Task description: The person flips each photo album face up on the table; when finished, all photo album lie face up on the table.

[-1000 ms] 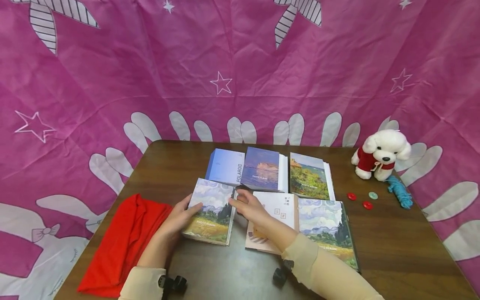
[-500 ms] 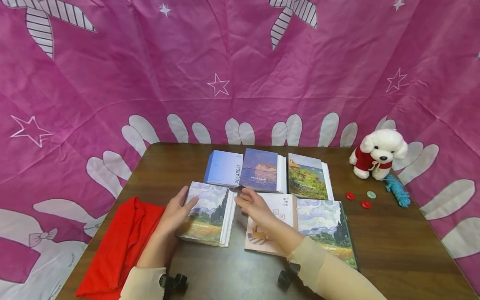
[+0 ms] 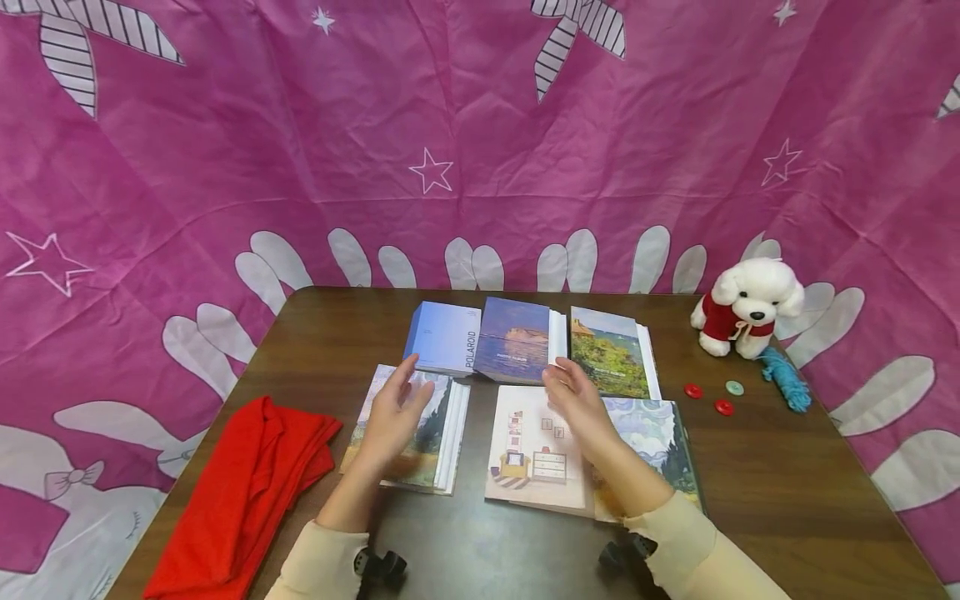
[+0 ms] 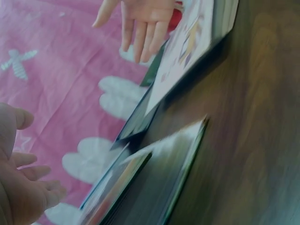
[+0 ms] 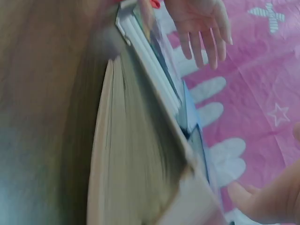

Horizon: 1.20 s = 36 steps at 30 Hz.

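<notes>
My left hand hovers over a photo album with a painted landscape cover, its fingers extended and nothing in its grasp. That album lies on the table at left, white page edges showing on its right side. Above the seam between a pale pink album and a second landscape album, my right hand is raised with loosely spread fingers, holding nothing. Behind them lie a blue POLAROID album, a purple seascape album and a green garden album. Both wrist views show the fingers apart from the albums.
A folded red cloth lies at the table's left. On the right sit a white plush dog in a red top, a blue yarn bundle, two red buttons and a green button. A pink curtain hangs behind.
Both hands have come off the left landscape album, which they touched earlier. The right hand has moved right, over the pink album, and the left hand has lifted slightly rightward.
</notes>
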Available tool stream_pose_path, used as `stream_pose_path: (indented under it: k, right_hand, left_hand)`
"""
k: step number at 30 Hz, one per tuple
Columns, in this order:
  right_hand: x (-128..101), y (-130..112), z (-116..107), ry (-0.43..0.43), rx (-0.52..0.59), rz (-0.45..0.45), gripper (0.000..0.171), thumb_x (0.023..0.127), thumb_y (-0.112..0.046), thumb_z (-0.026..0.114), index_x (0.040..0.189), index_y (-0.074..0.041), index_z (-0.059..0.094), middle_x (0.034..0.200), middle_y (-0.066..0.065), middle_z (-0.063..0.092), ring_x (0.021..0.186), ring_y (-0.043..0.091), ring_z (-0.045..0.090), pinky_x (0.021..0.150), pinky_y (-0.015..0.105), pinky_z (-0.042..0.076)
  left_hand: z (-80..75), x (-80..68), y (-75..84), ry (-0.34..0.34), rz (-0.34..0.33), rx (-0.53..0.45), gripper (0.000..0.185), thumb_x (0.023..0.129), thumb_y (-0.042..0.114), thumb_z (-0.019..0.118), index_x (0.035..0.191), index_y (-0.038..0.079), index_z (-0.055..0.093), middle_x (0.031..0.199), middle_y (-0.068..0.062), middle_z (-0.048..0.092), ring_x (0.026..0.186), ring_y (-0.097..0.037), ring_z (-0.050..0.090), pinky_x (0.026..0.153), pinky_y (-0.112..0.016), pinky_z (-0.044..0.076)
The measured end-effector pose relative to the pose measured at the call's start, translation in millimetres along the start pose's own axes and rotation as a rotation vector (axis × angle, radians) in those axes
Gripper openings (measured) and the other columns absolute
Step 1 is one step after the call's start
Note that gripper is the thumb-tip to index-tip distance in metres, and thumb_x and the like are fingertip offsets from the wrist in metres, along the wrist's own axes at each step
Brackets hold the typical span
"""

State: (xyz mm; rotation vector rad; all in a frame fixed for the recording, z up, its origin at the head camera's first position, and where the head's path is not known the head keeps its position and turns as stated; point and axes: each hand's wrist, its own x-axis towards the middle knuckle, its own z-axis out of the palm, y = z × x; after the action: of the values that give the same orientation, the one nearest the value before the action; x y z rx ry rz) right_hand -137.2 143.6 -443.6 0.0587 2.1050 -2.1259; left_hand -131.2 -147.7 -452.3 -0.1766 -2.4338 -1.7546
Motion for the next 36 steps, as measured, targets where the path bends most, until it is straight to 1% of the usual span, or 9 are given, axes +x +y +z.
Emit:
stream_pose_path:
  k: [8,11,14,17,21,26,28,32,36]
  right_hand:
    - [-18,5,-25,0.106,-0.069,0.044,0.071,0.106,-0.032,0.055,0.16,-0.003,0.021,0.166,0.016,0.022,0.153,0.032,0.018,0.123,0.05,0.018]
    - [-23,7,-25,0.081,0.024,0.043,0.068,0.108,-0.031,0.049,0.161,-0.003,0.017,0.168,0.015,0.014,0.155,0.032,0.01,0.125,0.049,0.011]
    - [-26,9,-19,0.052,0.159,-0.018,0.067,0.11,-0.031,0.04,0.161,-0.001,0.011,0.169,0.015,0.003,0.155,0.03,0.0,0.125,0.044,0.003]
    - [-27,13,-15,0.037,0.248,-0.096,0.067,0.11,-0.036,0.031,0.16,0.003,0.008,0.169,0.015,-0.006,0.155,0.03,-0.009,0.125,0.042,-0.001]
    - [-27,20,-17,-0.055,0.315,-0.152,0.073,0.11,-0.044,0.022,0.159,0.007,0.003,0.168,0.018,-0.01,0.154,0.033,-0.014,0.124,0.046,-0.003]
    - [-25,25,-19,-0.204,0.313,-0.146,0.073,0.11,-0.044,0.014,0.158,0.009,-0.002,0.166,0.024,-0.01,0.153,0.038,-0.011,0.123,0.05,-0.006]
    - [-24,24,-18,-0.192,0.24,-0.086,0.07,0.111,-0.041,0.019,0.159,0.007,0.0,0.167,0.023,-0.008,0.154,0.036,-0.01,0.123,0.049,-0.006]
    - [-29,22,-13,-0.077,0.085,0.069,0.069,0.11,-0.034,0.037,0.16,0.004,0.008,0.168,0.02,0.002,0.155,0.034,-0.004,0.124,0.052,-0.002]
    - [-34,23,-9,0.01,0.116,0.126,0.067,0.11,-0.026,0.041,0.159,0.007,0.008,0.167,0.023,0.006,0.154,0.036,0.001,0.124,0.052,0.001]
  left_hand:
    - [36.1,-8.8,4.5,-0.092,-0.018,-0.09,0.058,0.1,0.017,0.064,0.15,-0.002,0.043,0.155,-0.023,0.041,0.143,-0.041,0.039,0.116,-0.049,0.034]
    - [52.1,-17.5,5.5,-0.2,-0.077,-0.125,0.06,0.101,0.021,0.062,0.152,-0.004,0.04,0.156,-0.024,0.039,0.143,-0.042,0.038,0.116,-0.051,0.033]
    - [68.6,-27.5,6.3,-0.311,-0.157,-0.135,0.068,0.102,0.026,0.061,0.154,-0.007,0.032,0.158,-0.027,0.032,0.144,-0.044,0.034,0.117,-0.052,0.03]
    - [80.7,-36.0,7.8,-0.364,-0.198,-0.136,0.074,0.102,0.028,0.061,0.154,-0.012,0.026,0.159,-0.031,0.026,0.147,-0.044,0.027,0.119,-0.052,0.024]
    - [82.4,-41.6,9.0,-0.338,-0.189,-0.089,0.076,0.101,0.028,0.061,0.152,-0.015,0.026,0.158,-0.033,0.026,0.148,-0.045,0.025,0.12,-0.054,0.02]
    - [76.9,-39.1,6.1,-0.235,-0.21,-0.089,0.075,0.1,0.027,0.063,0.152,-0.014,0.028,0.158,-0.032,0.029,0.148,-0.044,0.024,0.121,-0.054,0.017]
    - [76.7,-38.7,5.1,-0.207,-0.215,-0.11,0.074,0.099,0.026,0.064,0.152,-0.013,0.03,0.157,-0.032,0.03,0.148,-0.043,0.025,0.121,-0.053,0.017]
    - [79.3,-40.3,3.3,-0.2,-0.218,-0.144,0.074,0.099,0.025,0.065,0.152,-0.012,0.03,0.159,-0.03,0.028,0.149,-0.043,0.024,0.122,-0.052,0.016]
    - [82.5,-41.9,2.9,-0.194,-0.221,-0.179,0.075,0.098,0.022,0.066,0.153,-0.012,0.029,0.161,-0.028,0.025,0.15,-0.041,0.02,0.122,-0.052,0.012]
